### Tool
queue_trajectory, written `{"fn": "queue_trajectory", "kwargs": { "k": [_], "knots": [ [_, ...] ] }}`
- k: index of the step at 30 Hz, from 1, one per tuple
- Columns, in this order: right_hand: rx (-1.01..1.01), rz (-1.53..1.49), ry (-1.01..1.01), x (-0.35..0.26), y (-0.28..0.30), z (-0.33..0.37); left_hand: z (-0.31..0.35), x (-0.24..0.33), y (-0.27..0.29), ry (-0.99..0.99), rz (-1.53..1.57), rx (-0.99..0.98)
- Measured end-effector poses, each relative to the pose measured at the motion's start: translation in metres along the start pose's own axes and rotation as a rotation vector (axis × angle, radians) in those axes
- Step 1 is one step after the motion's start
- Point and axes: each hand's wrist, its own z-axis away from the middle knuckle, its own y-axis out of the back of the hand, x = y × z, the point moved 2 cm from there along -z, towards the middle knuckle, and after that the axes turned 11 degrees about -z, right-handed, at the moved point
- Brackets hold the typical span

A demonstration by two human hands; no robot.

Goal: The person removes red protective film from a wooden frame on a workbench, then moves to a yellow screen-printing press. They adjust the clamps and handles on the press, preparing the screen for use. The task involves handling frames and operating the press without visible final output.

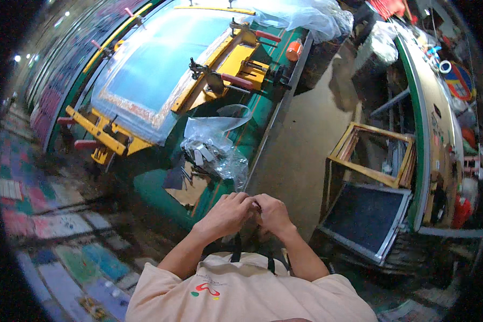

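Observation:
My left hand [228,212] and my right hand [272,213] are pressed together in front of my chest, fingers curled toward each other. Whatever lies between the fingers is hidden; I cannot tell if they hold something. They hover at the near edge of a long green table [155,190]. Just beyond them on the table lies a crumpled clear plastic bag [214,145] with small pale pieces inside. Farther back sits a large screen-printing frame [155,64] with blue mesh, held by yellow clamps [236,59] with red handles.
A grey concrete aisle [306,134] runs to the right of the table. Wooden frames [370,150] and a dark mesh screen [365,217] lean against a second green-edged bench [426,107]. Colourful printed fabric [43,214] covers the surface at left. An orange bottle [293,50] stands near the clamps.

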Motion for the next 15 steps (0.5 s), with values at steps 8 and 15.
{"fn": "queue_trajectory", "kwargs": {
  "k": [8, 15],
  "knots": [
    [0.086, -0.039, -0.051, 0.048, 0.081, 0.031, -0.018, 0.047, -0.023, 0.218, -0.103, 0.068],
    [-0.094, -0.014, 0.050, 0.047, 0.084, -0.012, -0.018, 0.047, -0.026, 0.390, -0.056, 0.098]
  ]
}}
